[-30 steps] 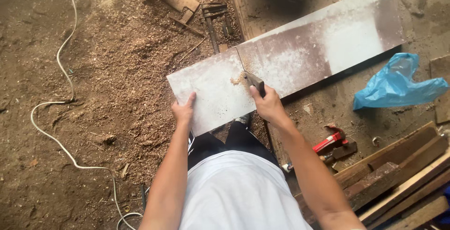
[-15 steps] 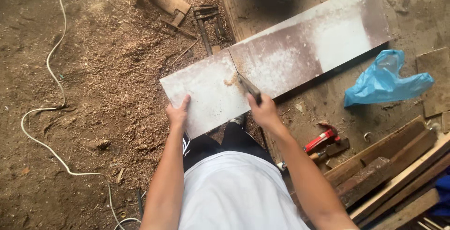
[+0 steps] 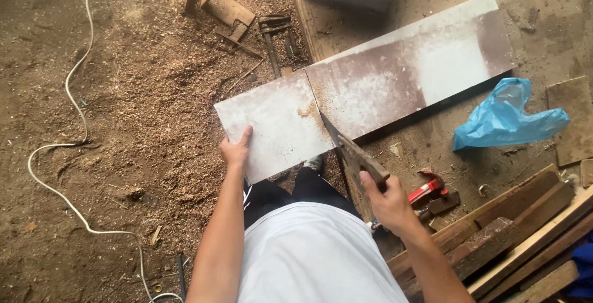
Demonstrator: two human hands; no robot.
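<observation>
You've got just 1 cam, on your head. It looks straight down past your chest at the board & dusty floor. Pretty close, arm's reach. No 2nd view to share.

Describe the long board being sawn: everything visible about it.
The board is a long, flat rectangular panel, brownish with worn whitish patches, lying slanted across the sawdust-strewn floor. A thin cut line crosses it from the far edge, with a small heap of sawdust beside it. The handsaw blade sits in the cut at the near edge. The left hand presses on its near-left edge; the right hand grips the saw handle.
</observation>
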